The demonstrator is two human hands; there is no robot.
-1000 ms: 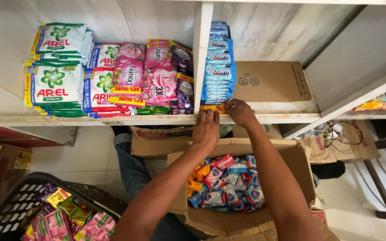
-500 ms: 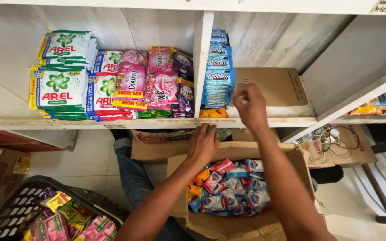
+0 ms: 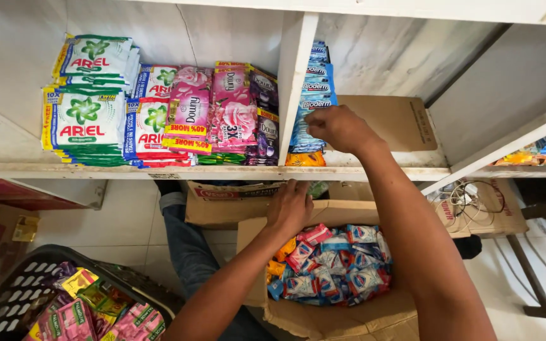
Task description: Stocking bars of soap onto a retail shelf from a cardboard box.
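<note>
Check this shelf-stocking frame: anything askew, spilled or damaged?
Nothing spilled or damaged. Mildly untidy: the pink sachets lean and overlap unevenly, unlike the squarer green stacks. The right hand rests on the blue sachets; the left hand grips the box edge.

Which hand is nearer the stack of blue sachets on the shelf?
The right. The right hand is up on the shelf, touching the stack of blue sachets at its lower right side. The left hand is below the shelf, at the edge of the cardboard box.
</note>
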